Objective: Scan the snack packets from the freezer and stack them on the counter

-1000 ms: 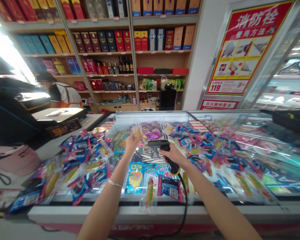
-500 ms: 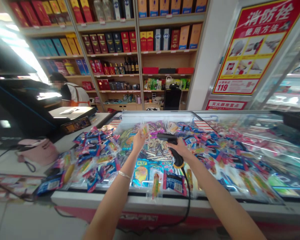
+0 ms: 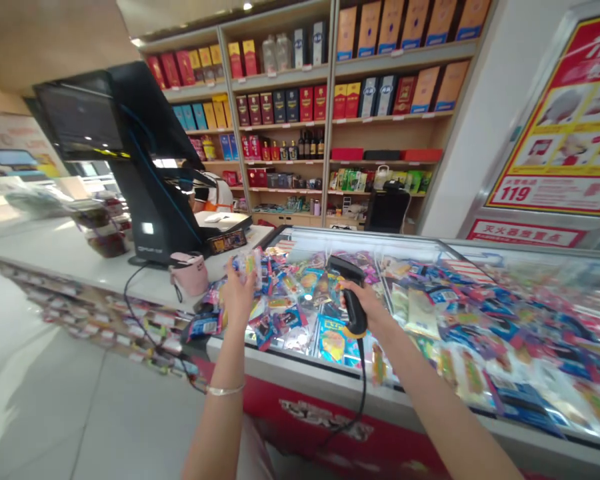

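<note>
My right hand (image 3: 361,301) is wrapped round the grip of a black barcode scanner (image 3: 354,308), with its head pointing to the left. A cable hangs from the base of its handle. My left hand (image 3: 239,288), with a bracelet on the wrist, is closed on a clear snack packet (image 3: 251,264) with something yellow and green inside. It is above the left end of the freezer's glass top, over a pile of blue and pink snack packets (image 3: 280,319). More packets (image 3: 505,320) are spread on the glass to the right of the scanner.
The chest freezer (image 3: 300,373) stands before me. To its left, a counter (image 3: 70,247) carries a black checkout terminal (image 3: 150,180), a pink pouch (image 3: 191,275) and stacked tubs (image 3: 103,227). Behind are shelves of boxes (image 3: 305,103). A person (image 3: 219,193) is partly hidden behind the terminal.
My view has turned left, bringing the checkout terminal and counter into sight. My left hand has moved with its packet from the freezer's middle to its left end. The right hand still holds the scanner.
</note>
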Action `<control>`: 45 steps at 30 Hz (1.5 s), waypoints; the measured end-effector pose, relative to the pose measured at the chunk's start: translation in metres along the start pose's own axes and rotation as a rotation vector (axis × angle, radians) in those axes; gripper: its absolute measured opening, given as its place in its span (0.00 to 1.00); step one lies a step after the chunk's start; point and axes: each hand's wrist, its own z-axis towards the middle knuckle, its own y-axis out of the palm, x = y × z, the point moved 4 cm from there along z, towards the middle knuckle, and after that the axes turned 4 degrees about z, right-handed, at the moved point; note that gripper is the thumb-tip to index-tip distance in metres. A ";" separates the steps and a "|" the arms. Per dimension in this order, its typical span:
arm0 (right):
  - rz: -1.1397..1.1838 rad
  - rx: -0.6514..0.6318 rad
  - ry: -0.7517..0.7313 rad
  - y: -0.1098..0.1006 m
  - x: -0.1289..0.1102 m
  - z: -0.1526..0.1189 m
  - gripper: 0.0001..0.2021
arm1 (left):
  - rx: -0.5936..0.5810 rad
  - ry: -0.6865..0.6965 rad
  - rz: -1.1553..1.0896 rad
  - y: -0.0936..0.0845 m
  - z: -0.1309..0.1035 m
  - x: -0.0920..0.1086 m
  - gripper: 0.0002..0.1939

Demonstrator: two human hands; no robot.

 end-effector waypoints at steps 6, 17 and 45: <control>0.069 -0.005 0.134 0.058 0.064 0.013 0.07 | -0.024 -0.060 0.201 0.008 -0.018 -0.071 0.29; 0.082 -0.044 0.193 0.072 0.102 0.019 0.06 | 0.154 0.132 0.358 0.031 -0.043 -0.070 0.24; 0.052 0.168 -0.120 -0.062 -0.036 -0.060 0.11 | -0.327 0.601 -0.109 0.050 -0.108 0.052 0.25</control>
